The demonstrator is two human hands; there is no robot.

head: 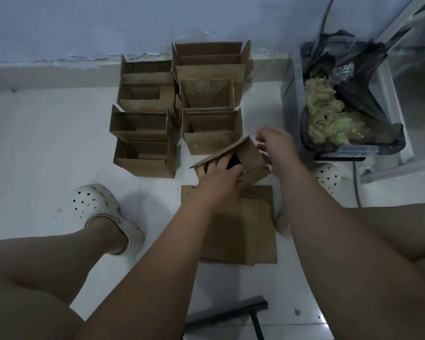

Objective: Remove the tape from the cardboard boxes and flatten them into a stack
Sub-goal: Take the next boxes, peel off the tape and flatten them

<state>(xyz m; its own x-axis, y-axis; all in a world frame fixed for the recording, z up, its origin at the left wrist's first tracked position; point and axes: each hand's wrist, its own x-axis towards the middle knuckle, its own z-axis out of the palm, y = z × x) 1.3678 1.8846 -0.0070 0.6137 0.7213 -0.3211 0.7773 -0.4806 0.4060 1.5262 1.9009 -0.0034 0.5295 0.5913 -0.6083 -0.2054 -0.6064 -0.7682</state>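
Note:
A small brown cardboard box [249, 155] is tilted above the floor, and my left hand [219, 177] grips it with fingers reaching into its open side. My right hand [276, 146] hovers just right of the box, blurred, fingers loosely spread and holding nothing I can see. Under both hands lies a stack of flattened boxes [250, 231] on the white tiles. Several open upright boxes stand in two rows toward the wall, the left row [145, 133] and the right row [210, 94].
A clear bin lined with a black bag [349, 99] holds crumpled tape at the right. My feet in white clogs [101, 207] flank the stack. A dark metal stool leg [231, 312] lies near the bottom. The wall base runs behind the boxes.

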